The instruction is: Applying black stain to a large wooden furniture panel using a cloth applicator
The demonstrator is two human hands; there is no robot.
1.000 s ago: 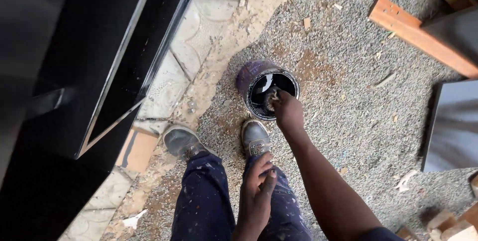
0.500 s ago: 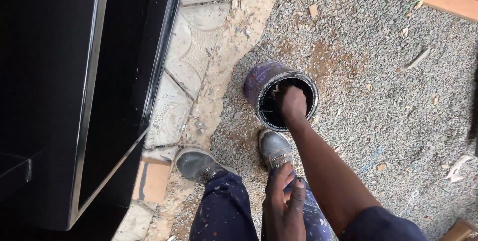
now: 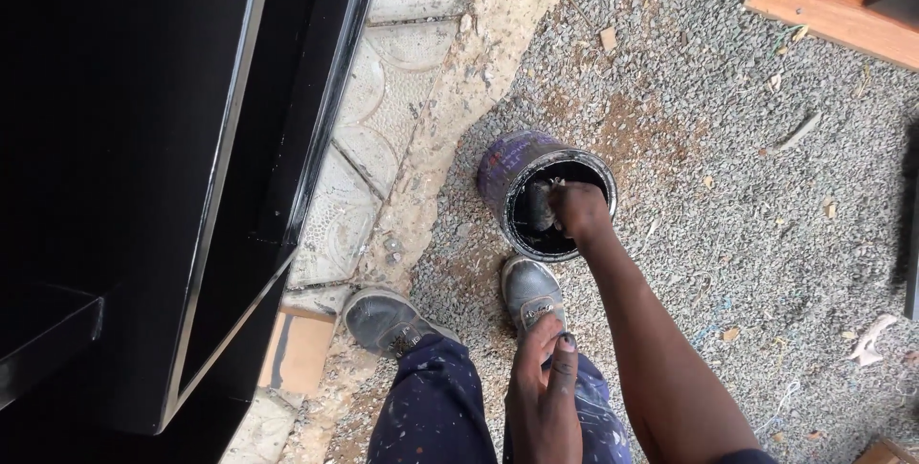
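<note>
Nearest to me, my left hand [image 3: 543, 389] rests on my right thigh at the bottom edge of the view, fingers loosely curled and holding nothing, one dark-painted nail showing. My paint-spattered blue trousers [image 3: 436, 416] fill the space beside it. Beyond the knees I see my two scuffed grey shoes: the left shoe [image 3: 385, 322] sits on the sandy strip at the edge of the paving, the right shoe [image 3: 531, 294] on the gravel [image 3: 766, 234], its toe just beside the paint can [image 3: 517, 172].

My right hand [image 3: 577, 210] reaches over the can's mouth, closed around a brush [image 3: 542, 203]; its pale tip shows inside, down in the black paint. I cannot tell how deep it goes. The can stands upright on the gravel, near the sandy strip, round, its outer wall smeared purple with any label hidden under the paint, its inside coated glossy black.

To my left, a tall glossy black cabinet [image 3: 144, 167] takes up that whole side, standing over the patterned grey paving slabs [image 3: 383, 119]. A tan piece of cardboard [image 3: 299, 349] lies flat by its lower corner, just beside my left shoe.

Farther off, at the top right corner, an orange-brown plank of wood [image 3: 823, 9] lies on the gravel, with small wood chips scattered about it.
</note>
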